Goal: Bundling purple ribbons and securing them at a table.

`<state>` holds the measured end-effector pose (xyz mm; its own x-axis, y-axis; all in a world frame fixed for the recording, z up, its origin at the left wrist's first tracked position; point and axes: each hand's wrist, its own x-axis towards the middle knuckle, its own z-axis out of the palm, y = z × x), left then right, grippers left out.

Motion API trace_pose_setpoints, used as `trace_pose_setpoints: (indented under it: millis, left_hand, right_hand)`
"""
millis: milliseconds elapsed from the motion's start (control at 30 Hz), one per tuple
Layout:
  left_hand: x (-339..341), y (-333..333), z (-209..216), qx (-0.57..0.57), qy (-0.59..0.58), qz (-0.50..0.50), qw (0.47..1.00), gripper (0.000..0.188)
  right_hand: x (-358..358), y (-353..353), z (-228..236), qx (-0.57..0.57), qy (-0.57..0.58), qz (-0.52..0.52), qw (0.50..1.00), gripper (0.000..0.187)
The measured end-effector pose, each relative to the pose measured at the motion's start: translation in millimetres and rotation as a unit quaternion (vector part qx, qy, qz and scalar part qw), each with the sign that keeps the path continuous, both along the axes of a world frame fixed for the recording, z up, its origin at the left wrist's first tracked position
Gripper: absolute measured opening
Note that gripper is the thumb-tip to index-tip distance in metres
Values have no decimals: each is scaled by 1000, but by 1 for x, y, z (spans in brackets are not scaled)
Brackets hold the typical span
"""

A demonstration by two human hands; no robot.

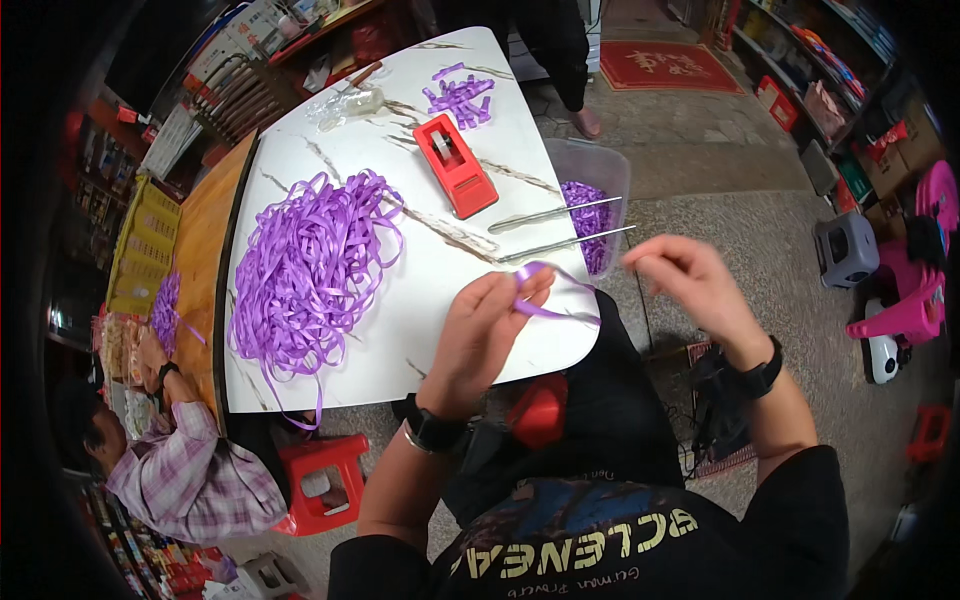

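Pinched between the fingertips of my left hand (487,318) is a purple ribbon (556,310), looped and trailing right along the table's edge. My right hand (692,283) hovers apart from it, past the table's right edge, with curled fingers drawn together. It is slightly blurred, and whatever lies in its fingertips is hidden. Two thin metal rods (570,242) stick out over the table's right edge, just beyond my left hand. Farther back stands a red tape dispenser (456,166). A big tangled heap of purple ribbon (312,270) covers the table's left part.
Short purple ribbon pieces (460,100) lie at the far end of the white table (400,345), near a crumpled clear plastic bag (348,106). Right of the table, a translucent bin (617,165) holds purple pieces. Another person (190,475) handles purple ribbon at left; a red stool (328,480) stands nearby.
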<state>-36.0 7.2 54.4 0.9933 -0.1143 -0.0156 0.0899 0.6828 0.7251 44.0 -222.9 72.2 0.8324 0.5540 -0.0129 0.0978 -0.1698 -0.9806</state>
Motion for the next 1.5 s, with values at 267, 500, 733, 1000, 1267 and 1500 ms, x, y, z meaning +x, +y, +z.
trace_pose_setpoints:
  millis: [267,500,733,1000,1267,1500]
  left_hand:
    - [28,-45,24,109,35,67,991,31]
    - [33,-41,31,114,58,18,992,23]
    - [37,-2,42,-78,43,-16,996,16]
    - [10,64,56,-61,67,85,992,16]
    - [-27,69,56,63,71,72,993,18]
    - [-57,60,56,294,92,-41,950,13]
  right_hand:
    - [-25,56,25,163,179,45,969,18]
    - [-23,53,13,150,183,55,970,17]
    - [-32,28,-11,90,119,62,987,16]
    - [-32,-13,-27,-131,-188,106,968,11]
    - [-22,-30,-42,-159,-333,78,926,11]
    - [-9,-36,-42,-174,-441,-31,880,16]
